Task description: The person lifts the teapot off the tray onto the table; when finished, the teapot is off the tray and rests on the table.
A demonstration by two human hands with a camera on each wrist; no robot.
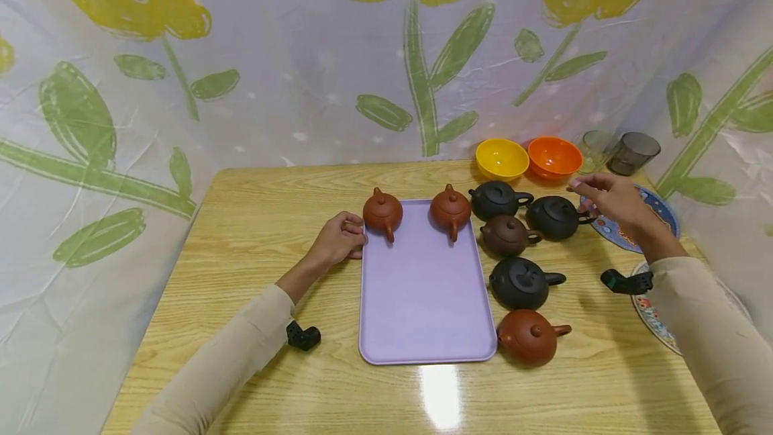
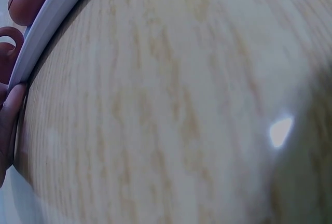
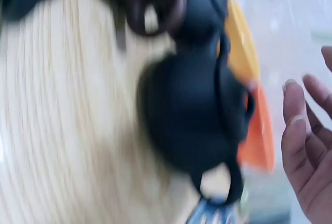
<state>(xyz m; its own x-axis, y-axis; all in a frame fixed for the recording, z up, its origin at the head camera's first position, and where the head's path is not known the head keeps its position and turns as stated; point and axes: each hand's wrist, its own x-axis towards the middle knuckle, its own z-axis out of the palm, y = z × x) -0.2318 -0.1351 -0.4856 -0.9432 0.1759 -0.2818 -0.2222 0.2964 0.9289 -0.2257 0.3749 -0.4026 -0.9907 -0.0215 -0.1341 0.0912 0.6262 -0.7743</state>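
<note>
Judging from the bench (image 1: 253, 220), two red-brown teapots (image 1: 382, 212) already stand on the far end of the lilac tray (image 1: 423, 301), five wait right of it, the left hand (image 1: 338, 239) rests curled at the tray's edge, and the right hand (image 1: 610, 201), fingers loosely spread and empty, hovers by the far-right black teapot (image 1: 554, 217).

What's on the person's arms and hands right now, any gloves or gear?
No gloves: both hands, left hand and right hand, are bare. Both arms wear long beige sleeves. A small black camera mount sits at each wrist, left and right.
</note>
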